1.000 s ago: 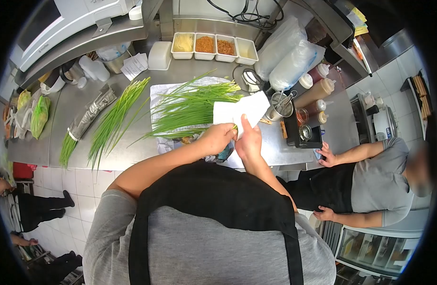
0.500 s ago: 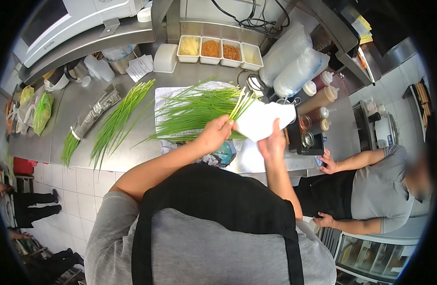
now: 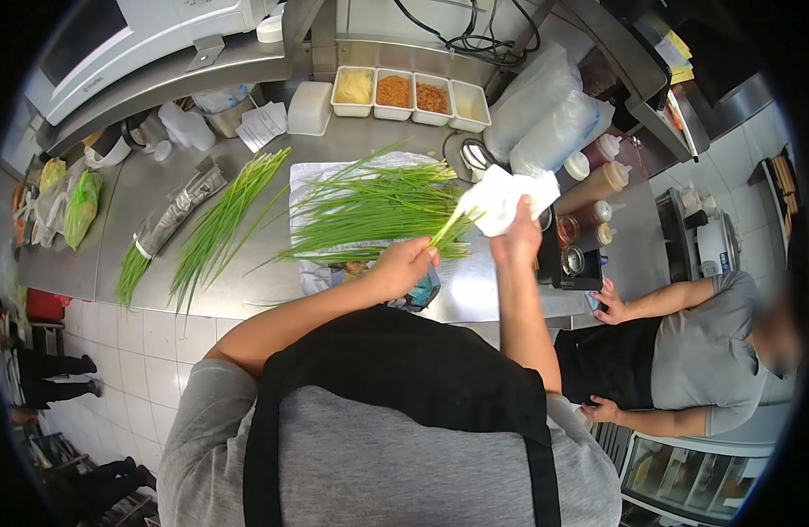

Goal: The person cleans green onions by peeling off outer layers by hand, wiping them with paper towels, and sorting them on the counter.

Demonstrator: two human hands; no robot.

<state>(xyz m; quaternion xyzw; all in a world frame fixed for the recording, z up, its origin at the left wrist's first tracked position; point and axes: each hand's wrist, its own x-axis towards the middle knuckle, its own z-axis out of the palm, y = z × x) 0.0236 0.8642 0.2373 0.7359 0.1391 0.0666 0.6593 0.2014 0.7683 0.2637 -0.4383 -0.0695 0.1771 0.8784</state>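
My left hand (image 3: 406, 266) is closed around the stems of a small bunch of chives (image 3: 446, 230). My right hand (image 3: 519, 239) grips a crumpled white paper towel (image 3: 501, 195), thumb on top. The pale ends of the held chives meet the towel's left edge; whether they lie inside its folds is hidden. Beside and behind my left hand, a large pile of chives (image 3: 369, 206) lies spread on a white cloth (image 3: 301, 182). Farther left are a loose bunch of chives (image 3: 229, 211) and another bunch rolled in a printed wrapper (image 3: 180, 206).
White tubs of shredded and chopped food (image 3: 393, 95) line the back. Plastic bag rolls (image 3: 549, 123), squeeze bottles (image 3: 595, 180) and a black bin (image 3: 580, 274) stand at right. A co-worker (image 3: 686, 342) rests a hand on the counter's right end. Bags (image 3: 82, 209) lie far left.
My right hand has shifted right and slightly up with the towel, which was spread flatter and is now bunched up. My left hand has dropped slightly, still holding chives.
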